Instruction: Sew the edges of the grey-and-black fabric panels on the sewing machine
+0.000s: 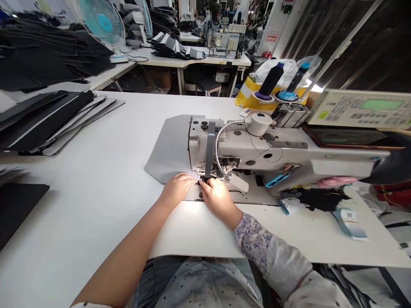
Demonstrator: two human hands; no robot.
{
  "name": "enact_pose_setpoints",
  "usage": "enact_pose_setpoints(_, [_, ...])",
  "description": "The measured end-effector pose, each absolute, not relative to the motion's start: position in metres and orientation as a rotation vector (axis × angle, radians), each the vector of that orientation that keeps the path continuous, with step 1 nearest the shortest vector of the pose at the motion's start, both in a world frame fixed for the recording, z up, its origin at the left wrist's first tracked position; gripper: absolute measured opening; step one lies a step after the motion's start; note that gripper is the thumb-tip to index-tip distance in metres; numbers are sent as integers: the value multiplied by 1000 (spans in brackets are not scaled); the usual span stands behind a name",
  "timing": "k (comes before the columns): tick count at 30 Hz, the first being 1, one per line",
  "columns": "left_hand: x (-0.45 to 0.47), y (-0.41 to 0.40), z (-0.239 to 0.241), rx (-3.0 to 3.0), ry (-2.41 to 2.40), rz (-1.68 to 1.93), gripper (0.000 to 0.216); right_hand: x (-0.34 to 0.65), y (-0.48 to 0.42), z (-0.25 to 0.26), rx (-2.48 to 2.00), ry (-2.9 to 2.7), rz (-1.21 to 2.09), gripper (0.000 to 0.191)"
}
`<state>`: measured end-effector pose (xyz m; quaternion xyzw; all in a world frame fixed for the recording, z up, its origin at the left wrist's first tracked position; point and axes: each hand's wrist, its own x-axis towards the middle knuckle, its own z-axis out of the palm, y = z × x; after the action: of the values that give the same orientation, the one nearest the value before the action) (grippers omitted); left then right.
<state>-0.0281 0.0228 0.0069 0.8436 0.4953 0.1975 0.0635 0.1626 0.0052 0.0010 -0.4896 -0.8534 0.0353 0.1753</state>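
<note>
A grey panel [173, 147] with angled corners lies flat on the white table, its right part under the head of a sewing machine [231, 145]. My left hand [178, 188] rests on the panel's near edge, fingers stretched toward the needle area. Just right of the needle area is my right hand [220, 199], fingers apart and pointing forward, low over the metal plate [260, 196]. The fingertips of both hands come close together in front of the presser foot. Whatever lies beneath them is mostly hidden.
Stacked black and grey panels [54, 122] lie at left, with a black piece [22, 205] nearer. Thread cones [271, 81] and a control panel [369, 107] stand at right. Blue-handled snips [278, 179] hang on the machine. A fan [104, 23] stands behind.
</note>
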Motion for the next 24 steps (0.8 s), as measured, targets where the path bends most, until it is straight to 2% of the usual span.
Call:
enact_pose_setpoints(19, [-26, 29, 7, 2522, 1572, 630, 23, 163, 10, -9, -1392, -2329, 144, 30])
enact_pose_setpoints(24, [-63, 28, 13, 2371, 2082, 656, 33, 166, 10, -11, -1344, -2272, 150, 26])
